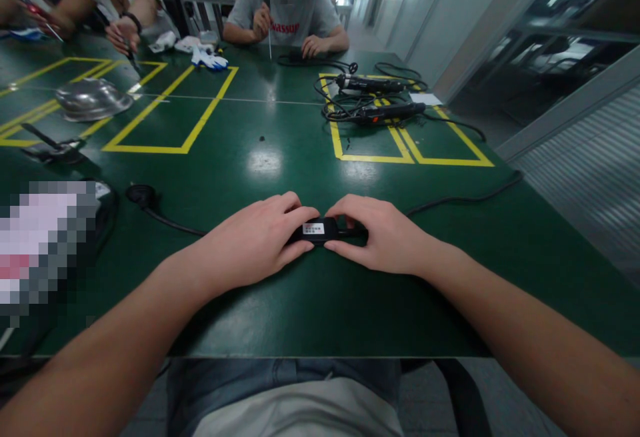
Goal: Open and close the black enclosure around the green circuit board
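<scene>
A small black in-line box [329, 229] with a white printed label lies on a black power cord near the front of the green table. My left hand [265, 237] is closed around the box's left end, thumb in front and fingers behind. At the right end, the thumb and fingers of my right hand [385, 234] curve round the box's edge and the cord leaving it. Leftward, the cord [175, 225] runs out from under my left hand to a black plug [141, 194]. To the right it continues past my right hand toward the table's edge.
Black corded tools [373, 84] with tangled cables lie at the back right among yellow tape outlines [373, 158]. A shiny metal bowl-like piece [93, 98] and blue-white gloves [209, 58] are at the back left. Two people sit across the table [225, 177]; one holds a thin rod.
</scene>
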Motion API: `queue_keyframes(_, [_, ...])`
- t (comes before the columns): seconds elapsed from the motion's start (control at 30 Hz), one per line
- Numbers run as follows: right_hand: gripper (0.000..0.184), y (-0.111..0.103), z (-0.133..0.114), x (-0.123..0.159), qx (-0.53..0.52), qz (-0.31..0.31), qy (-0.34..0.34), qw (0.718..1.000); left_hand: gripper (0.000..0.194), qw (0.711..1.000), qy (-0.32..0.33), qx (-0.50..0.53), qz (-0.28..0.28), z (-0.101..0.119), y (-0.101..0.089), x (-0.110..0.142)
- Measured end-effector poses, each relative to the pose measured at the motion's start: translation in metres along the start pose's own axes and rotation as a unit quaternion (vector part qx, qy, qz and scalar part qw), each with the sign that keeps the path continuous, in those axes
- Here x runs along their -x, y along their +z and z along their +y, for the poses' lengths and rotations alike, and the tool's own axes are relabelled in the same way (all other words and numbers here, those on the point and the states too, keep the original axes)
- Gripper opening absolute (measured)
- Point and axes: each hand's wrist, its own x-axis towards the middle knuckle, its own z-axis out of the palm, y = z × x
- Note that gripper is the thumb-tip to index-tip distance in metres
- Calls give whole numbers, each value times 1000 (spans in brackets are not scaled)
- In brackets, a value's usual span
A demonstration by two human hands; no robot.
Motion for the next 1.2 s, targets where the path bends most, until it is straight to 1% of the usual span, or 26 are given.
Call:
queue_keyframes(0.27, [26, 0, 0, 0, 3, 0, -2, 1000, 37, 1000, -9, -10, -15, 0, -1, 0])
queue_keyframes(0.57, [26, -1, 0, 0, 3, -7, -4, 1000, 33, 1000, -6, -15, -13, 3, -2, -1])
queue_keyframes(1.2, [27, 1, 1, 1, 1, 2, -6, 1000, 35, 1000, -3, -20, -6, -1, 0, 0])
